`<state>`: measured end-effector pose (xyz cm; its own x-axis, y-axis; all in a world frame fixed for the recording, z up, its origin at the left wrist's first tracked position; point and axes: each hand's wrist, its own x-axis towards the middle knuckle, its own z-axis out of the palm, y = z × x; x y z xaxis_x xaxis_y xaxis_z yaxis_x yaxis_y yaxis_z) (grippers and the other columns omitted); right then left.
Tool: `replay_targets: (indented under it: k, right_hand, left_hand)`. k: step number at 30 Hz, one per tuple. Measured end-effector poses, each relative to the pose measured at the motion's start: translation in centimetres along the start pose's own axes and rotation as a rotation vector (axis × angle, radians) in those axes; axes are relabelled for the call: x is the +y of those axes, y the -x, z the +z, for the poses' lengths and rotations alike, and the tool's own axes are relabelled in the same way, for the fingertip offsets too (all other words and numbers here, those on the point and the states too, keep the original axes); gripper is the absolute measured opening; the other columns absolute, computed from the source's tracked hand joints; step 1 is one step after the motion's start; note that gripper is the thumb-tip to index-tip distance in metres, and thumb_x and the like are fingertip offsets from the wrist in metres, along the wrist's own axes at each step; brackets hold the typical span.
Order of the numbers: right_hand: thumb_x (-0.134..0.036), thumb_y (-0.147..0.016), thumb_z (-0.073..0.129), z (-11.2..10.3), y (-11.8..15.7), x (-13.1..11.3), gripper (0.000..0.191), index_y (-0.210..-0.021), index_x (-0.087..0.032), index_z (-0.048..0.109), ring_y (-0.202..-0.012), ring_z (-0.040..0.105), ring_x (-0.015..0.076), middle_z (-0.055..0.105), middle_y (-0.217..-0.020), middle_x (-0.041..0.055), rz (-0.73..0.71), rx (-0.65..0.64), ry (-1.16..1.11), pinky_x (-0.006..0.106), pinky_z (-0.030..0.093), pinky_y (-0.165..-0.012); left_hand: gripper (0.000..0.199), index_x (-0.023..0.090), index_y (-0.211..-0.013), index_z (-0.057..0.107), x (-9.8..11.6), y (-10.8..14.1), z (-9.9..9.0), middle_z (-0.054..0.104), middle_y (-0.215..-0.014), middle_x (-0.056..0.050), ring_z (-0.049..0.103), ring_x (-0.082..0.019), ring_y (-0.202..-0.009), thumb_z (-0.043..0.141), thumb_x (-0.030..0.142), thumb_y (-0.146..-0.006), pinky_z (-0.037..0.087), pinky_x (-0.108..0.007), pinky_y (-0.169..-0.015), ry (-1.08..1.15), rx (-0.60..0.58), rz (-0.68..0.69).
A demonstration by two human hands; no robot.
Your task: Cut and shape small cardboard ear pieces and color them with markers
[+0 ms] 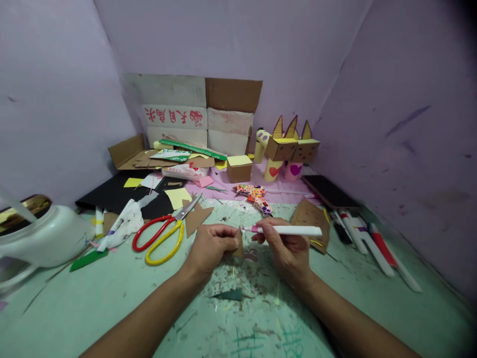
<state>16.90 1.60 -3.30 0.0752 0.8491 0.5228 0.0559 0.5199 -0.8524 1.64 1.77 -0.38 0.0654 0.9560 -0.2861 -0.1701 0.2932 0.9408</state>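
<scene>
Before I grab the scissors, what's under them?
Beneath the scissors' blades, part of a pointed piece of cardboard shows. The green table shows through the handle loops. Anything directly beneath the metal is covered.

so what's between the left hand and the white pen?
A small brown cardboard piece, held by the left hand; the white pen points at its top. Head view.
</scene>
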Motion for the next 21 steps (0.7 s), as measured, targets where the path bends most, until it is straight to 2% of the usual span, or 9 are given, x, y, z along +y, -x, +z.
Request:
replay_targets:
  k: [4,15,21]
  right_hand:
    - [-0.024,-0.084,0.056,0.03,-0.05,0.13,0.012,-0.080,-0.018,0.067,-0.058,0.061,0.0132,0.064,-0.070,0.0018,-0.013,-0.038,0.049,0.026,0.049,-0.054]
    - [-0.024,-0.084,0.053,0.05,-0.12,-0.45,0.020,-0.068,-0.016,0.062,-0.046,0.054,0.0115,0.058,-0.054,0.0001,-0.019,-0.105,0.120,0.023,0.044,-0.044]
    - [-0.026,-0.083,0.056,0.14,-0.25,-0.44,0.016,-0.073,-0.016,0.064,-0.051,0.058,0.0123,0.062,-0.061,0.0013,0.009,-0.017,0.067,0.023,0.047,-0.047]
  left_hand:
    - [0.012,0.011,-0.054,0.067,-0.09,0.19,-0.03,0.050,-0.044,0.001,0.037,-0.006,-0.043,0.065,0.017,-0.045,0.025,-0.021,-0.045,-0.012,0.003,-0.002]
    - [0.011,0.011,-0.055,0.070,-0.19,-0.05,-0.20,0.050,-0.044,0.002,0.038,-0.005,-0.044,0.067,0.015,-0.045,0.026,-0.021,-0.046,0.009,0.011,0.025]
    - [0.015,0.011,-0.056,0.071,0.05,0.20,-0.13,0.055,-0.047,0.000,0.041,-0.007,-0.045,0.068,0.013,-0.042,0.030,-0.021,-0.047,0.040,0.008,-0.017]
